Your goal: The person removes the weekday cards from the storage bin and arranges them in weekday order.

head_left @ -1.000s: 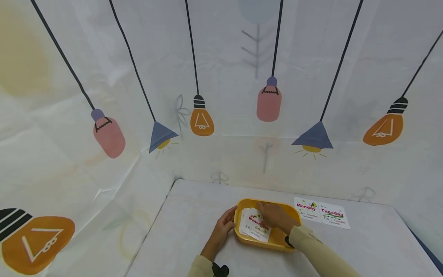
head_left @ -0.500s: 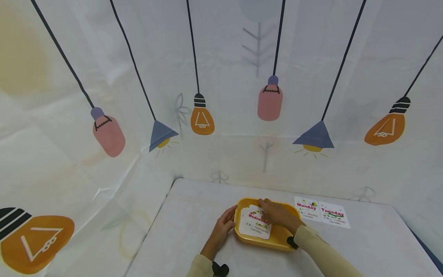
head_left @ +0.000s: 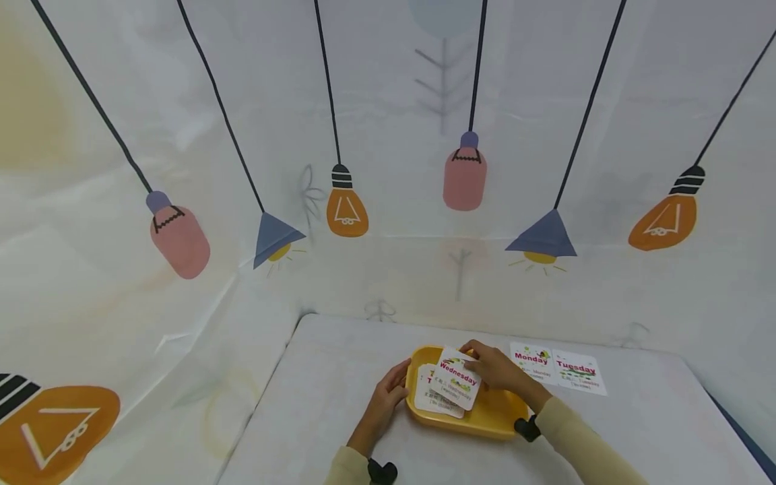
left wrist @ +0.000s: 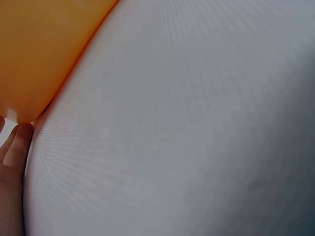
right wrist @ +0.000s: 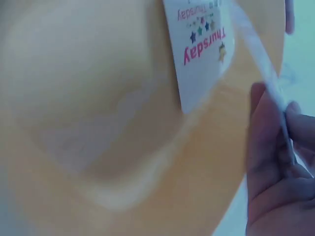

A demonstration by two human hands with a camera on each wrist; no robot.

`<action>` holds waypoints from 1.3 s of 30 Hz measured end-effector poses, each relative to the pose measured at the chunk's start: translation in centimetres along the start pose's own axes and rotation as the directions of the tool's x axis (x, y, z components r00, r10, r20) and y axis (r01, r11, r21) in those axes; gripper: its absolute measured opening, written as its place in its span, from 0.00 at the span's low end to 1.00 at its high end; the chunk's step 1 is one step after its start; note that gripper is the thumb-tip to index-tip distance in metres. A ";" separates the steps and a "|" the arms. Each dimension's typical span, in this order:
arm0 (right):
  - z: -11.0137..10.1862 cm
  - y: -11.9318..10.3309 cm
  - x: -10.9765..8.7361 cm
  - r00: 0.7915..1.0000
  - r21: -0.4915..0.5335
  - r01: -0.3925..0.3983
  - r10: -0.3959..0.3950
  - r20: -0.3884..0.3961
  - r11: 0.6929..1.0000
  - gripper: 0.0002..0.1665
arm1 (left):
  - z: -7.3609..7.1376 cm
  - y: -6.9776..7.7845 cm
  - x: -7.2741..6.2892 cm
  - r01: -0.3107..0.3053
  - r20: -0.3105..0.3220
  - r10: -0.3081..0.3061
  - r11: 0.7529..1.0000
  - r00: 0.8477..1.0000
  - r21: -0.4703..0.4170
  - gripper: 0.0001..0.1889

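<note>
My right hand pinches the Wednesday card by its upper right corner, thumb on one side and fingers on the other. The card is lifted at a tilt over the yellow tray; in the right wrist view it shows nearly edge-on. Below it in the tray lies the Thursday card, partly covered in the head view. My left hand rests against the tray's left end with fairly straight fingers. In the left wrist view its fingertips touch the tray's outer wall.
The Monday card and the Tuesday card lie side by side on the white table, behind and right of the tray. A wall covering printed with lamps rises at the table's back edge.
My right hand has raised the Wednesday card off the other cards in the tray, uncovering part of the Thursday card. The left hand stays at the tray's left end. The head view has shifted slightly.
</note>
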State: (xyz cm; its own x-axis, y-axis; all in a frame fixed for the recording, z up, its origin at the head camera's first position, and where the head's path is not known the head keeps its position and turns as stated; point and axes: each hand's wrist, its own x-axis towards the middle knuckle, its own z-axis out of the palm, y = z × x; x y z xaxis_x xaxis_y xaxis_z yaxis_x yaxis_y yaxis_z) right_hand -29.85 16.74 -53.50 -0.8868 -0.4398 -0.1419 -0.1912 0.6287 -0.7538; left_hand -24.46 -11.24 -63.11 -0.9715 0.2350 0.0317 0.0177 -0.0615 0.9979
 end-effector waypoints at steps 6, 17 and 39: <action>-1.4 0.5 -1.1 0.999 0.128 -0.030 0.033 -0.021 0.991 0.21 | -0.1 0.2 -0.1 0.018 -0.005 -0.018 1.000 1.000 -0.010 0.31; -2.8 1.1 -3.2 0.999 0.182 -0.022 0.027 -0.026 0.983 0.26 | -0.2 -0.1 -0.6 0.040 -0.025 -0.040 0.999 0.999 -0.010 0.30; -7.2 5.4 -8.6 0.950 0.427 0.005 0.129 -0.286 0.904 0.31 | 0.0 0.0 -0.3 0.013 -0.016 -0.013 1.000 1.000 -0.014 0.30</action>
State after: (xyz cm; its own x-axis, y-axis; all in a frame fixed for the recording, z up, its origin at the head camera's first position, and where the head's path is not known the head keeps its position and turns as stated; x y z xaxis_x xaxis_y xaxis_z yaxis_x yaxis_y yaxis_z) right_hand -26.23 28.51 -51.72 -0.9870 -0.1530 -0.0489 0.0021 0.2920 -0.9564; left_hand -24.15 -11.27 -63.12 -0.9753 0.2201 0.0179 0.0020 -0.0720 0.9974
